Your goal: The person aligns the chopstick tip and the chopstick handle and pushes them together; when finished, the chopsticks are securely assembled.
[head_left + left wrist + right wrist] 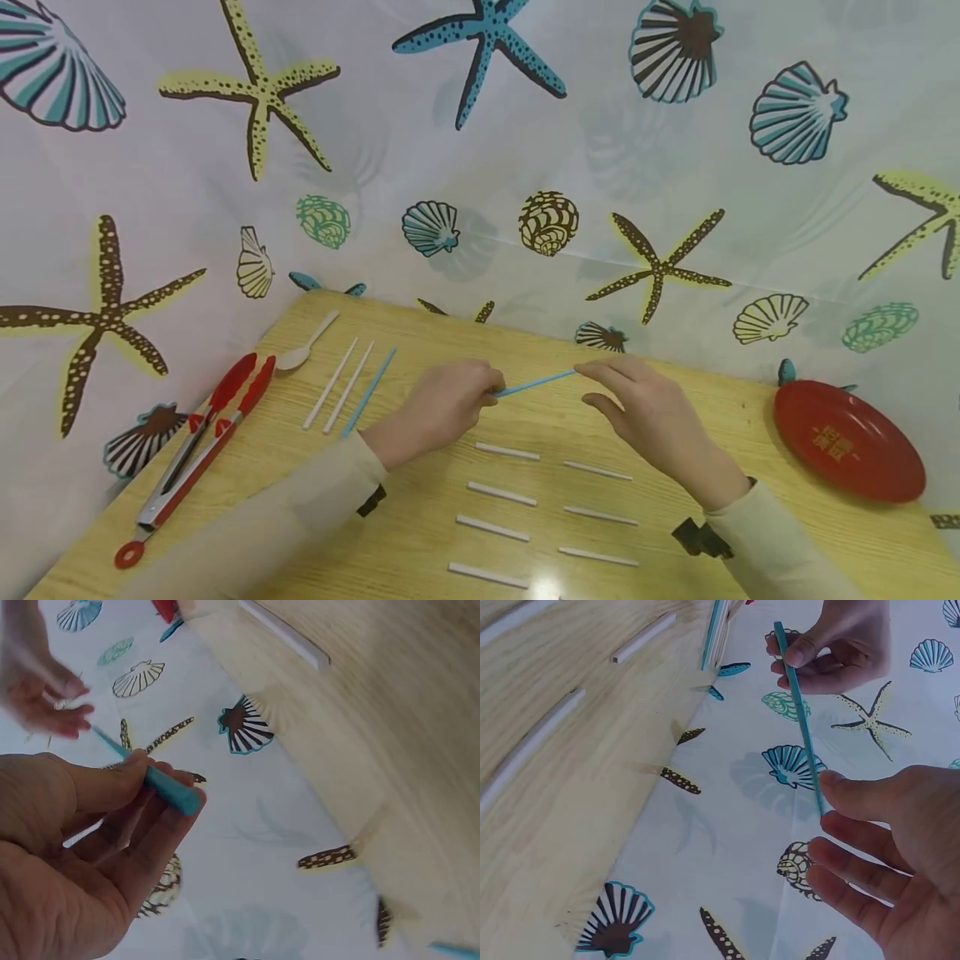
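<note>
My left hand (450, 404) pinches a thin blue straw-like stick (536, 383) near one end, thumb on one side and fingers on the other. Raised above the table, the stick slants toward my right hand (652, 417). In the right wrist view, the right index fingertip (832, 823) is right at the stick's far end, with the thumb close beside it. The other fingers of that hand are spread. Under the hands, several short white sticks (501, 493) lie in two columns. Two longer white sticks (330, 383) and another blue stick (369, 392) lie left of my left hand.
Red-tipped tongs (198, 446) lie along the table's left edge, with a white spoon (300, 354) beyond them. A red oval dish (847, 442) stands at the right, against the cloth (480, 167) printed with shells and starfish. The cloth rises behind the wooden table (420, 333).
</note>
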{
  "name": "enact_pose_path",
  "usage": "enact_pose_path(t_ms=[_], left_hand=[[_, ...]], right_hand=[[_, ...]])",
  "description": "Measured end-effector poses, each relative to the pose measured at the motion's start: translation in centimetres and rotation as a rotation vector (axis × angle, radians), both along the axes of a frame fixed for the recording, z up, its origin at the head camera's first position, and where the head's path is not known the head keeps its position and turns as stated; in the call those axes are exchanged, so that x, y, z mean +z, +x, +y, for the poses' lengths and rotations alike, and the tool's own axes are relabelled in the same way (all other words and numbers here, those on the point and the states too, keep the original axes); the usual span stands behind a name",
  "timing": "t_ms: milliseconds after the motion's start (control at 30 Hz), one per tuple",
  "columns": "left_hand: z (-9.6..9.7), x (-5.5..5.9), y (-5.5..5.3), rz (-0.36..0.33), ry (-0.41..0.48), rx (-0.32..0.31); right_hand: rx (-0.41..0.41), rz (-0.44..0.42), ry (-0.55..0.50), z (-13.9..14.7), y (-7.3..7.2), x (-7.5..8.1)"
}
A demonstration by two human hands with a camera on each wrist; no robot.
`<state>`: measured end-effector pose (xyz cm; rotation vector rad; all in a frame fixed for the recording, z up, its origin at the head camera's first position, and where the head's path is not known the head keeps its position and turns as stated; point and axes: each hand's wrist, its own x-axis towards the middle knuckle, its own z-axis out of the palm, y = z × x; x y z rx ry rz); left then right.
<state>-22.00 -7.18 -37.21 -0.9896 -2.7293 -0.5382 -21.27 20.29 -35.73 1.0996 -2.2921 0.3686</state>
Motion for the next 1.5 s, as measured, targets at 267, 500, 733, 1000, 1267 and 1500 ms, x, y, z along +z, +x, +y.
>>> enact_pose_path(t_ms=[267,500,733,1000,1267,1500], left_hand=[[-3.7,-1.9,-2.0,-0.503,0.352,0.077],[-6.6,-3.3,-3.4,-0.845,0.532,0.172],[-9.4,-4.6,-4.1,-0.913,0.461,0.254],[-10.9,-5.6,-4.1,-0.870,0.325,0.354],[-11.3,-4.8,-4.2,-0.714,0.153,0.370],[-11.4,-4.5,-4.0,-0.607,0.035,0.361]], right_hand=[[-0.097,-0.436,0.142,0.8,0.5,-1.8],[-0.087,-0.674,0.194,1.3,0.4,-3.8],[-0.085,-0.723,0.191,1.5,0.1,-5.7],[-0.109,-0.748,0.204,1.3,0.3,-6.7],[-0.101,-0.726,0.217,1.5,0.2,-6.5],[-0.120,-0.734,0.206,1.3,0.3,-6.6]])
